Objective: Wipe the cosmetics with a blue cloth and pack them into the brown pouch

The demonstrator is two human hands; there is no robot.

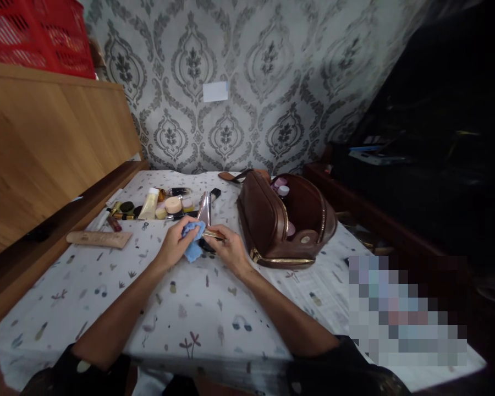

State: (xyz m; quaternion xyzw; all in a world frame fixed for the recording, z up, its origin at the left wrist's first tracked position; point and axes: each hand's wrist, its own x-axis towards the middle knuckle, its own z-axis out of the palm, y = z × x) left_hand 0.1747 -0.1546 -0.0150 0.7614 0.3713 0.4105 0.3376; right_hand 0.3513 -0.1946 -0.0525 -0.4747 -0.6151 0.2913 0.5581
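Clock directions are taken from the hands, with twelve toward the wall. The fingers of the left hand (177,242) are curled snugly over a crumpled blue cloth (193,251); those of the right hand (231,248) pinch a slim gold-toned item (213,234), leaving no visible gap. The item sits between the hands, above the printed sheet (198,308), its nine o'clock end meeting the cloth. Its long axis runs roughly nine to three, dipping toward four; which end carries the cap I cannot tell. Wiping appears to be under way on this piece and unfinished. At twelve lies a silver tube (205,208); at ten to eleven, a cluster of cosmetics (173,205); at nine, a beige tube (99,239). Whether these have been wiped is not shown. At two stands a brown bag (260,212), unzipped, with pale containers (283,191) inside, seemingly not taken out yet.
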